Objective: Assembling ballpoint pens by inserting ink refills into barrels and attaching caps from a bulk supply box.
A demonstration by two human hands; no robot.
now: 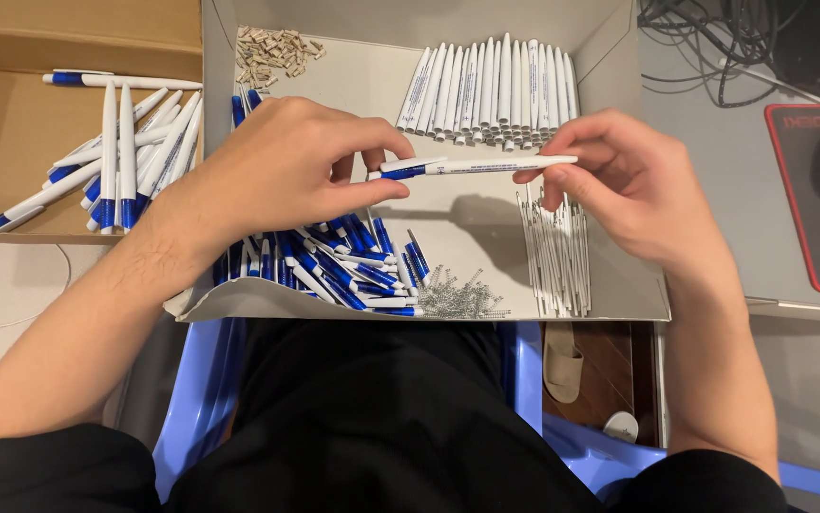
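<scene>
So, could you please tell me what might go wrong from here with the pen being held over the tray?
The pen hangs between the left hand and right hand by fingertips only; a slip could drop it among the loose refills. The springs lie close to the cardboard tray's sagging front edge and might roll off. A sweeping wrist could scatter the blue-and-white parts.

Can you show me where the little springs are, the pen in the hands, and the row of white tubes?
springs (456, 296), head view, middle of the pile.
pen (472, 167), head view, middle of its white barrel.
white tubes (491, 90), head view, centre of the row.
</scene>
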